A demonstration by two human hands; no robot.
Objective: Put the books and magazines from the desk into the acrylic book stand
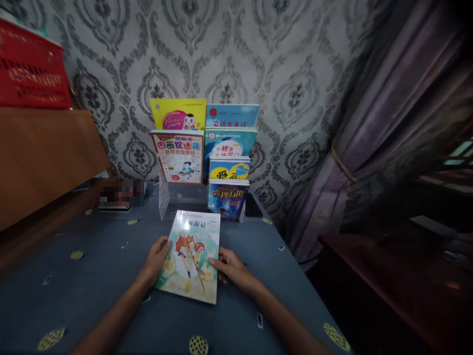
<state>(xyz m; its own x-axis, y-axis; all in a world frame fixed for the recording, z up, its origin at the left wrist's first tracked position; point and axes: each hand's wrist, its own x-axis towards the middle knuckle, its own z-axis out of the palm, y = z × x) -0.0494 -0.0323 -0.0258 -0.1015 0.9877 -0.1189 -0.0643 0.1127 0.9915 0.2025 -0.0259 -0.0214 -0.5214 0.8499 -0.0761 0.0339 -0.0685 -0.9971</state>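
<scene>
A pale green book (192, 256) with a cartoon figure on its cover is held face up just in front of a clear tiered rack (163, 199). My left hand (157, 259) grips its left edge, and my right hand (231, 266) holds the right edge with the thumb on the cover. In the rack's left column stand a yellow book (179, 112) and a brown-red book (179, 158). Its right column carries several blue and yellow books, the dark blue one (228, 199) lowest. The bottom left tier shows no book.
The rack stands on a grey-blue patterned tablecloth (103, 286) near the wall. A dark flat object (253, 205) lies right of it. At the left are a blurred stack (118, 195) and a wooden panel (48, 158) below a red basket (33, 69). A curtain (332, 172) hangs at the right.
</scene>
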